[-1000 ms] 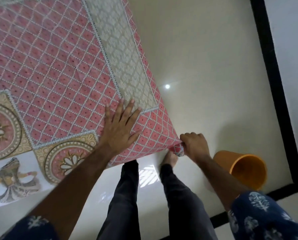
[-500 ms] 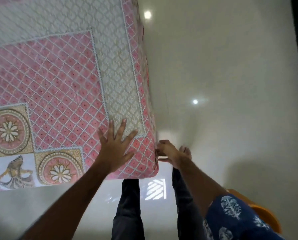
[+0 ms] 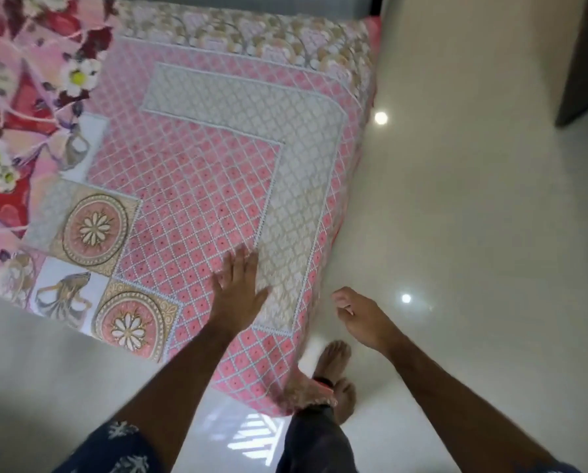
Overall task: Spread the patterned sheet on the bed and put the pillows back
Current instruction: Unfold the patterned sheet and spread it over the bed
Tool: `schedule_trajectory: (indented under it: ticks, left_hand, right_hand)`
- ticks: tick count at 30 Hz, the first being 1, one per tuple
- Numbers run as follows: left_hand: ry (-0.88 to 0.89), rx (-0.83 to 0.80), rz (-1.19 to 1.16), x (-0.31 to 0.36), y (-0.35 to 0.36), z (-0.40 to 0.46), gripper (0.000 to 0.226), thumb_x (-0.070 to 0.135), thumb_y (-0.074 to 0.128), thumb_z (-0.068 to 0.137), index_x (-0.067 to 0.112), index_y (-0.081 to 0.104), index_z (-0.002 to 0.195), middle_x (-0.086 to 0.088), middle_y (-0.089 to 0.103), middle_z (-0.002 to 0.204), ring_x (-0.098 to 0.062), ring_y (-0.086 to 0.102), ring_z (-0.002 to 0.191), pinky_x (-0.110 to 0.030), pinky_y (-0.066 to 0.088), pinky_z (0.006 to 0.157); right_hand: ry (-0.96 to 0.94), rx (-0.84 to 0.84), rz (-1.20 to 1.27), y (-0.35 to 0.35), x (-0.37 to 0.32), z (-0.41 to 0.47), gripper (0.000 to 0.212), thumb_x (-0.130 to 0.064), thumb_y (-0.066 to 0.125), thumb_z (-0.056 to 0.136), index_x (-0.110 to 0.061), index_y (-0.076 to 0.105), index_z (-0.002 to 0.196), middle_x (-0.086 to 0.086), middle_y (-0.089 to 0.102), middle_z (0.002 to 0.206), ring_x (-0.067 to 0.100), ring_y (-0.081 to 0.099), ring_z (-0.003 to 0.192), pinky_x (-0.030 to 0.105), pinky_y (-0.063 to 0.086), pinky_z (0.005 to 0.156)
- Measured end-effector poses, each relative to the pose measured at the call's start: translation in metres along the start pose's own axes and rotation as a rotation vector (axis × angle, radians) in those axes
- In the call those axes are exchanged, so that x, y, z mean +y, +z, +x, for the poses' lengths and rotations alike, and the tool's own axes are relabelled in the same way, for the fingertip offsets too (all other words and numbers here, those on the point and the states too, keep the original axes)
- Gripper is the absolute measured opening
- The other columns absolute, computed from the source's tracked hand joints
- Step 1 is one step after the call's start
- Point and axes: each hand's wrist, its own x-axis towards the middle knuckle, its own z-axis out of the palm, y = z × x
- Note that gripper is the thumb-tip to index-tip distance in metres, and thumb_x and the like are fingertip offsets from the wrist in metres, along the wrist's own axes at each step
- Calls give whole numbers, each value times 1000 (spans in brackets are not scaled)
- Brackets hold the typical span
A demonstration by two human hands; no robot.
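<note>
While lying flat over the near corner of the bed, pink lattice-patterned cotton sheet with grey border and round flower medallions is covering the mattress top and draping down both sides of that corner, reaching almost to the glossy white tiled floor. Looking thin, light and limp: likely sliding and rucking easily, holding no shape, needing no force, only even tension.

Left hand pressing flat on the sheet just inside the corner, fingers straight and spread, gripping nothing. Right hand hanging in the air beside the corner, off the bed, fingers loosely curled, holding nothing, not touching the cloth.

Best hold, by judgement: pinching the hanging hem at the corner or along the side edge, pulling outward and down while pinning the top with the flat palm. Grabbing mid-panel probably just bunching it.

Red and pink floral fabric lying on the far left of the corner, overlapping the sheet; cannot tell whether pillow or another cover. Pillows apparently not yet placed. Bare feet standing right at the corner's base.
</note>
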Motion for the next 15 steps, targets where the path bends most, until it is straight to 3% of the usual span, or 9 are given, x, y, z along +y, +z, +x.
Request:
schedule_trajectory:
  ticks: [3,7,11,15]
  left_hand:
    - [6,-35,4,1,-2,-2,85,59,41,99,20,-2,162,-16,-9,168,-43,-3,153,-67,23,118]
    - [4,-44,11,-2,-5,-3,88,56,59,93,21,16,161,-15,9,167,-44,15,151,-67,36,110]
    - [23,-28,-16,-6,-17,25,73,64,35,99,25,23,160,-8,15,168,-39,16,153,-70,30,113]
    - [-64,72,-59,-6,-36,78,66,58,25,103,21,30,158,-11,24,166,-39,22,152,-68,25,116]
  right_hand:
    - [-102,-47,-191,-41,-36,28,34,-9,49,101,-13,54,135,5,60,136,19,56,128,29,42,107]
    - [-305,-78,-477,-76,-99,75,44,-12,49,101,-16,47,145,5,50,146,23,46,136,29,35,109]
    - [-541,-64,-669,-101,-161,132,48,-15,52,98,-20,45,145,3,45,147,25,47,130,41,45,105]
    - [-678,-12,-900,-124,-205,203,61,-18,56,95,-17,36,153,8,33,160,30,33,144,49,38,111]
